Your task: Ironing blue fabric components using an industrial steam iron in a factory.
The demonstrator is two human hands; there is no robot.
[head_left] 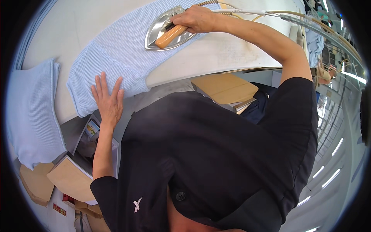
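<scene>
With the right hand (pixel 197 18) closed around the wooden handle of the iron (pixel 168 29) resting on the pale blue knit (pixel 116 54) spread on the bench (pixel 216 50), lingering could scorch it, and the left hand's (pixel 108 101) flat, open fingers (pixel 103 83) near the knit's lower edge could let it creep.

A garment workshop's pressing station: a wide padded ironing table (pixel 239 50), an industrial steam iron (pixel 168 33) fed by hoses (pixel 309 21) (wooden handle), pale blue knitwear (pixel 116 58), cardboard boxes (pixel 69 178) below, strip lights overhead.
</scene>
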